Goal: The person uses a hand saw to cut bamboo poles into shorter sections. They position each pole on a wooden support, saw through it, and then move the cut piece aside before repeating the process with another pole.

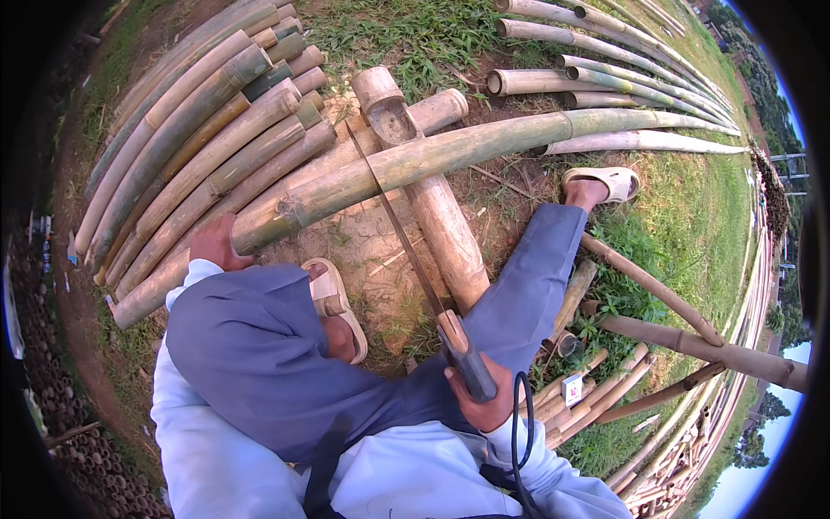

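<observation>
A long greenish bamboo pole (484,143) lies across the scene, its near end at the left. It rests against a thick notched bamboo post (445,225) that slants beneath it. At the pole's left end is my left hand (220,242), curled against it with the fingers partly hidden. My right hand (484,394) is wrapped round the handle of a handsaw (406,246). The long narrow blade points up and away, lying over the pole with its tip just beyond the pole's far side. My knee is bent beside the left end.
Cut bamboo lengths (207,121) are piled at the upper left. More long poles (605,82) lie at the upper right. A bamboo frame (683,333) stands at the right, with a small white box (571,389) on poles below it. My sandalled feet are on the ground either side of the post.
</observation>
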{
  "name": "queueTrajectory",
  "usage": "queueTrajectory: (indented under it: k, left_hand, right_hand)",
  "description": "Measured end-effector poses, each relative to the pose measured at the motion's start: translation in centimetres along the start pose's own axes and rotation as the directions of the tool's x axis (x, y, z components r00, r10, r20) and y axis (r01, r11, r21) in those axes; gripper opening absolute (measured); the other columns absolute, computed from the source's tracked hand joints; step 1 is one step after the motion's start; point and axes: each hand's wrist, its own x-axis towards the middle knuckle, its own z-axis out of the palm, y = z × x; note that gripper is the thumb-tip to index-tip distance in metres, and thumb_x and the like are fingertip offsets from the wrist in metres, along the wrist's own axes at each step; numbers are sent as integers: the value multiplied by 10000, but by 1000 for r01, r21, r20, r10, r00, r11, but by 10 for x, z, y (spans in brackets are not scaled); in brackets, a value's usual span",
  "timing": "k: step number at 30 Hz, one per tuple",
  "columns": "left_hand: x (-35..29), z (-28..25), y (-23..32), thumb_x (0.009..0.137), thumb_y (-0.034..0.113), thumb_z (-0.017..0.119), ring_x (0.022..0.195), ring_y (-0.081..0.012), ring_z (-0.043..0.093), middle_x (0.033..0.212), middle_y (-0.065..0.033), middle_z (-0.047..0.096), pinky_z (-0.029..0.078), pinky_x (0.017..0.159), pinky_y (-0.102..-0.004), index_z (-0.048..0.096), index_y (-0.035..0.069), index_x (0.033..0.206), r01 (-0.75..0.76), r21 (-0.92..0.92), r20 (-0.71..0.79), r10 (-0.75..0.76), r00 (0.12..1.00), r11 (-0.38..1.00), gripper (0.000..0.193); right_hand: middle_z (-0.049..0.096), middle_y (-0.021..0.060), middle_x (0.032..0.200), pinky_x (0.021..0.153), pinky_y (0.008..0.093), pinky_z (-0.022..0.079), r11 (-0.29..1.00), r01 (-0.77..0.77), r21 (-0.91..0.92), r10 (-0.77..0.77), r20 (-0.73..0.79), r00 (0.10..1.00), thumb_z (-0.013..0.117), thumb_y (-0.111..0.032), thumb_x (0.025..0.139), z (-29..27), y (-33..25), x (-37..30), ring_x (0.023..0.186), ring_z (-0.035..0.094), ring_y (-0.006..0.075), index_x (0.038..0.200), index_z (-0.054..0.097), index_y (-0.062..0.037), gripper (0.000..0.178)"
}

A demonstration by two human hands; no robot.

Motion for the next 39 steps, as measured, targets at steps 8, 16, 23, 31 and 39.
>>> queueTrajectory:
  k: [8, 16, 23, 31, 39]
  left_hand:
    - [16, -12, 20, 603, 403, 903, 1175, -389, 637, 1308, -182, 647, 530, 974, -488, 529, 97, 1334, 100, -33, 125, -95, 988, 994, 876]
    - [-7, -13, 10, 617, 396, 888, 1156, -392, 643, 1253, -180, 667, 534, 960, -476, 542, 76, 1319, 39, 12, 55, -39, 998, 999, 845]
    - [11, -11, 13, 614, 392, 895, 1102, -411, 658, 1201, -214, 685, 534, 928, -484, 555, 62, 1296, 35, -25, 69, -33, 997, 999, 831]
    - [0, 2, 2, 578, 394, 910, 1051, -420, 674, 1154, -206, 696, 544, 907, -494, 562, 68, 1291, 2, -18, 10, -2, 1000, 1000, 858]
    - [10, -4, 5, 590, 372, 901, 1125, -404, 653, 1215, -203, 686, 530, 960, -481, 561, 79, 1330, 22, -47, 27, -21, 999, 999, 866]
  right_hand:
    - [625, 74, 723, 642, 310, 478, 966, 257, 4, -253, -143, 957, 716, -73, 911, 56, 15, 141, 679, 544, 121, 977, 661, 30, 134]
    - [694, 57, 867, 730, 254, 495, 998, -50, -26, 52, 63, 997, 732, -9, 903, 6, 5, 7, 811, 612, 77, 1204, 682, 22, 307]
    - [647, 70, 756, 665, 291, 488, 990, 137, 27, -135, -78, 988, 713, -52, 898, 37, 13, 102, 707, 567, 104, 1032, 686, 30, 159]
    - [706, 102, 886, 761, 275, 511, 999, -27, -39, 28, 13, 1000, 737, -21, 896, 14, 10, 25, 843, 643, 103, 1185, 679, 29, 299]
    - [645, 195, 734, 633, 384, 509, 987, 160, 31, -156, -94, 983, 705, -52, 862, 41, -1, 105, 647, 659, 329, 950, 667, 9, 114]
